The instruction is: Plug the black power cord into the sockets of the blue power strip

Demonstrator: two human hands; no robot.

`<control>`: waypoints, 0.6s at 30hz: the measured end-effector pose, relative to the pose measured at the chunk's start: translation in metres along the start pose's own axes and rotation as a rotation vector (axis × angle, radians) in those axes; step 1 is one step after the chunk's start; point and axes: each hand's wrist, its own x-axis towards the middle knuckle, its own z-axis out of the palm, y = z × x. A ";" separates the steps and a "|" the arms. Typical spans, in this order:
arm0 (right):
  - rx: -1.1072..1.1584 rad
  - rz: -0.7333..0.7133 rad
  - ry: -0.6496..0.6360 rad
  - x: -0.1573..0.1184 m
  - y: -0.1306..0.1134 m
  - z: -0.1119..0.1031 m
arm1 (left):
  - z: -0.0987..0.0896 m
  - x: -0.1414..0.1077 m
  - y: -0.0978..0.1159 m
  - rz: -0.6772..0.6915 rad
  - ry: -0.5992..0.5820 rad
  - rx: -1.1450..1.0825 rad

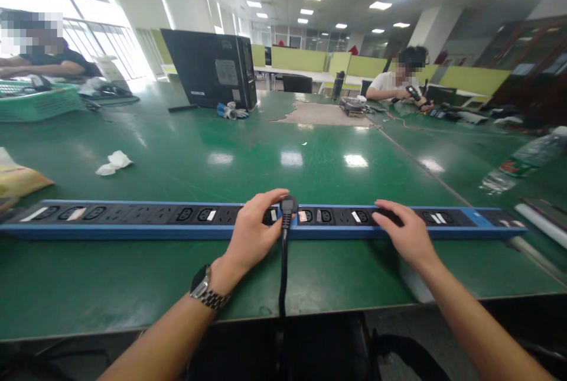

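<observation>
A long blue and black power strip (146, 213) lies across the green table in front of me, its sockets facing up. At its middle, my left hand (254, 224) pinches a black power plug (287, 205) between thumb and fingers. The plug is over the strip; whether its pins are in a socket is hidden. From it a black cord (284, 274) runs down over the table's near edge. My right hand (407, 230) is at the strip's right part, thumb and fingers apart with nothing between them; whether it touches the strip I cannot tell.
A black computer case (208, 71) stands at the back, with gloves (233, 110) beside it. Crumpled tissue (115, 162) and a green basket (39, 103) are on the left, a plastic bottle (527, 156) on the right. Two other people sit across the table.
</observation>
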 end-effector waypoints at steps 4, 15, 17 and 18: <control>0.336 0.128 -0.258 -0.004 -0.068 -0.016 | 0.022 0.012 0.035 0.115 -0.051 0.047; -0.279 -0.124 -0.439 0.028 -0.078 -0.003 | 0.039 0.012 0.019 0.090 -0.222 0.383; -0.363 -0.157 -0.467 0.033 -0.077 -0.001 | 0.040 0.007 0.011 0.091 -0.245 0.427; -0.408 -0.177 -0.487 0.034 -0.079 0.000 | 0.041 0.006 0.009 0.097 -0.249 0.437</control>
